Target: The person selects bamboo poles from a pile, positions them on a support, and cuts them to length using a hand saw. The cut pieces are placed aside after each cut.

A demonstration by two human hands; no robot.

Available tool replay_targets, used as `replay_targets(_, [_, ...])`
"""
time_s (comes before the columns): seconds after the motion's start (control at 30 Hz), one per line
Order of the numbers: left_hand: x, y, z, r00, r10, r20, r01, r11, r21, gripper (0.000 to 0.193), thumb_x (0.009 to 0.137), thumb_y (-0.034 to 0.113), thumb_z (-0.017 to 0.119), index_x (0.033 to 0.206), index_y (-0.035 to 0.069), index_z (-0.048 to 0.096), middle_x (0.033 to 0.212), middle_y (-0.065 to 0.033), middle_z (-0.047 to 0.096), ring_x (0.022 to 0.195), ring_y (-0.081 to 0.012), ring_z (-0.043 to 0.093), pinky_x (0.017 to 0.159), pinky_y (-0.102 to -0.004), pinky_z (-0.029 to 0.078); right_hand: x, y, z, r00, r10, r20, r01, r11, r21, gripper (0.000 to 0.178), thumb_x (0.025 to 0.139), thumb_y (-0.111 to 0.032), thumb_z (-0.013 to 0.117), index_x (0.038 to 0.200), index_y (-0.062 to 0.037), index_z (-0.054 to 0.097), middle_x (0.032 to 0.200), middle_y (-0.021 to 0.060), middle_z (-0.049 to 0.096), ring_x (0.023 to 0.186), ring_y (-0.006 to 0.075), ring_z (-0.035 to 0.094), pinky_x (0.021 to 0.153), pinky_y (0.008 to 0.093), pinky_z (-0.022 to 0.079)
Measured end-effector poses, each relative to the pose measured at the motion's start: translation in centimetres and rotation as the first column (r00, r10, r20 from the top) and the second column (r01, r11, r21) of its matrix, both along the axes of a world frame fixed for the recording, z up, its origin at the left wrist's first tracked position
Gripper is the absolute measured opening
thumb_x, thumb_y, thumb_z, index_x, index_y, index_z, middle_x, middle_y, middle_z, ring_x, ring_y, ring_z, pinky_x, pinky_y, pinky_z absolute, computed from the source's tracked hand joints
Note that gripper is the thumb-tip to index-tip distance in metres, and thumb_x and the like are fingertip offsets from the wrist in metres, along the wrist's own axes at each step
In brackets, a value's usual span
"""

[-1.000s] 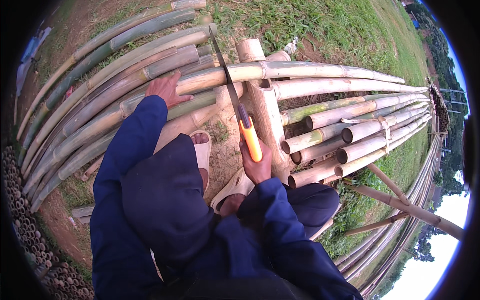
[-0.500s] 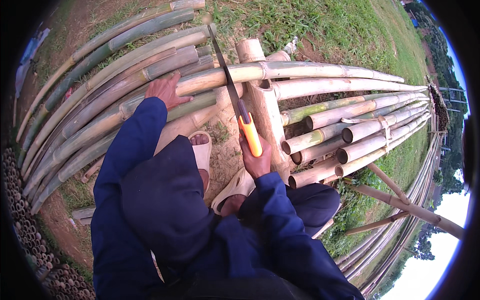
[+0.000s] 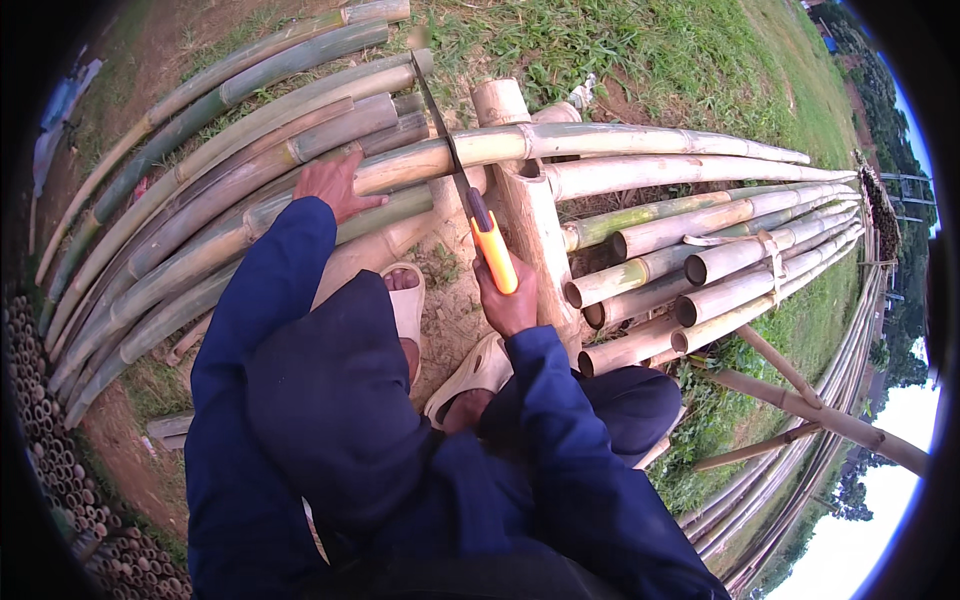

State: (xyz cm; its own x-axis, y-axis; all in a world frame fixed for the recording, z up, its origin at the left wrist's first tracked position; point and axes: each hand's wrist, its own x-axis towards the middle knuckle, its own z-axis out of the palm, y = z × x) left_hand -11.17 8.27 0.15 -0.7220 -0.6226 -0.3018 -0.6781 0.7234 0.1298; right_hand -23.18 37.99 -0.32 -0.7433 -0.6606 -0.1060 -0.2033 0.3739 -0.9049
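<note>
1. Green grass [image 3: 700, 50], patched with bare brown earth, lies beneath the bamboo and the feet.
2. Curving lengths of green and tan bamboo, a loose row of poles [image 3: 190, 165], fan out at the left, near ends side by side.
3. To the right lies a stack of pale, hollow bamboo poles [image 3: 740, 255], several round open ends facing the person.
4. One long, pale tan bamboo pole [image 3: 600, 140] runs from the left row across the top of the support and on to the right.
5. At the lower left sits a pile of short bamboo tubes [image 3: 60, 480], ends outward.
6. The support, a thick, pale cylindrical post [image 3: 535, 235], stands just right of the saw.
7. A handsaw with a dark, narrow blade and an orange-and-black handle [image 3: 494, 258] lies across the long pole, between the left hand and the support.
8. Cream-coloured slip-on sandals [image 3: 482, 365] are on both feet.
9. The left hand [image 3: 338, 187] lies palm down over the long pole, thumb spread; whether its fingers curl underneath cannot be told.
10. The right hand [image 3: 508, 300] is wrapped around the saw's handle.
11. A pale, flat strip [image 3: 772, 265] binds the right-hand stack.
</note>
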Motion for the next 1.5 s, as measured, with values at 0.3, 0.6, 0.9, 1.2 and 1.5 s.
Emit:
replay_targets(0.3, [1.2, -1.5, -2.6, 0.997, 0.024, -0.078, -0.021, 0.999, 0.04, 0.098, 0.072, 0.078, 0.073, 0.138, 0.008, 0.057, 0.104, -0.021, 0.074, 0.102, -0.0389, 0.071, 0.089, -0.0509, 0.053, 3.8, 6.6, 5.2, 0.981, 0.014, -0.192, -0.03, 0.996, -0.081, 0.012, 0.088, -0.005, 0.075, 0.098, 0.002, 0.07, 0.071, 0.0128, 0.065, 0.058, 0.0235, 0.065, 0.057, 0.0341, 0.049])
replay_targets(0.6, [4.9, -4.3, -1.7, 0.989, 0.004, -0.15, -0.018, 0.996, -0.093, 0.082, 0.075, 0.071, 0.075, 0.124, 0.007, 0.062, 0.106, -0.0172, 0.071, 0.104, -0.0373, 0.068, 0.091, -0.0503, 0.052, 0.3, 13.4, 13.8, 0.935, -0.152, -0.322, 0.113, 0.984, -0.136, 0.024, 0.093, -0.007, 0.069, 0.113, 0.0069, 0.07, 0.074, 0.0057, 0.068, 0.061, 0.0115, 0.062, 0.061, 0.0266, 0.051])
replay_targets(0.9, [6.4, -3.9, -0.6, 0.846, -0.074, -0.529, -0.1, 0.951, -0.292, 0.056, 0.088, 0.034, 0.074, 0.134, 0.009, 0.055, 0.124, -0.0153, 0.059, 0.115, -0.0351, 0.058, 0.099, -0.0461, 0.045, -1.6, 20.9, 19.4, 0.744, -0.559, -0.367, 0.455, 0.825, -0.335, 0.011, 0.095, -0.006, 0.067, 0.085, 0.0004, 0.064, 0.06, 0.0029, 0.058, 0.053, 0.0087, 0.053, 0.053, 0.0237, 0.042])
replay_targets(1.2, [6.4, -4.1, -3.2, 0.712, -0.212, -0.669, 0.023, 0.96, -0.28, 0.048, 0.086, -0.007, 0.066, 0.132, 0.005, 0.059, 0.127, -0.0163, 0.062, 0.118, -0.0334, 0.062, 0.099, -0.0417, 0.05, 2.9, 32.2, 17.0, 0.605, -0.715, -0.351, 0.661, 0.696, -0.28, 0.013, 0.089, 0.002, 0.064, 0.102, 0.0028, 0.061, 0.084, 0.0039, 0.06, 0.077, 0.0112, 0.059, 0.074, 0.0274, 0.052])
replay_targets(1.5, [0.7, -7.6, 8.5, 0.932, -0.089, -0.35, 0.037, 0.988, -0.151, 0.049, 0.102, 0.05, 0.052, 0.112, 0.008, 0.075, 0.083, -0.0142, 0.071, 0.082, -0.0283, 0.07, 0.077, -0.0435, 0.051, 13.7, 38.6, 9.0, 0.488, -0.663, -0.567, 0.777, 0.626, -0.063, 0.023, 0.088, 0.002, 0.059, 0.111, 0.0035, 0.065, 0.085, 0.0154, 0.067, 0.073, 0.0206, 0.069, 0.069, 0.0351, 0.055])
